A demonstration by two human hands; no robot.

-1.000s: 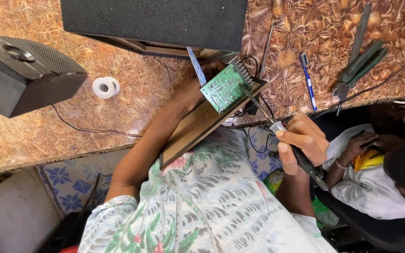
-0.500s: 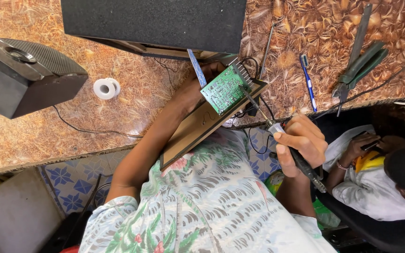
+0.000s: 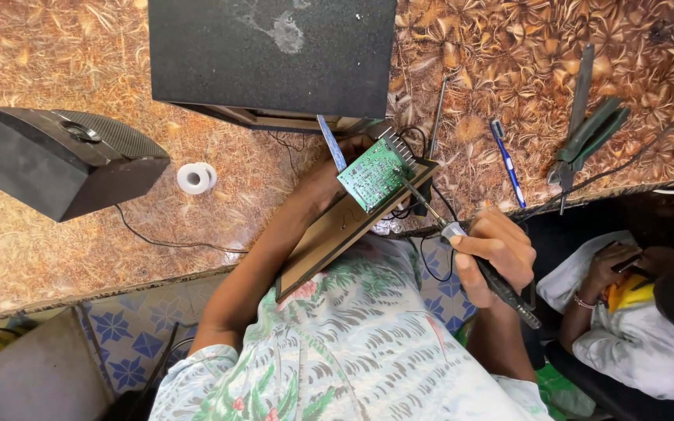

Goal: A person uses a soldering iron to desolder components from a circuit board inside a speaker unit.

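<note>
Left hand [image 3: 337,168]: fingers wrapped around green circuit board [image 3: 374,173], tilted on wooden panel [image 3: 337,234].
Right hand [image 3: 493,253]: fingers closed on soldering iron [image 3: 462,242], tip touching board.

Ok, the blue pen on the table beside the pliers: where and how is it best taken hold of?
Probably at mid-barrel of the blue pen, pinched across its width from above. It lies flat on the patterned table, angled, with bare surface on both long sides. The green-handled pliers lie apart from it, and the right hand with the soldering iron sits near its lower end.
</note>
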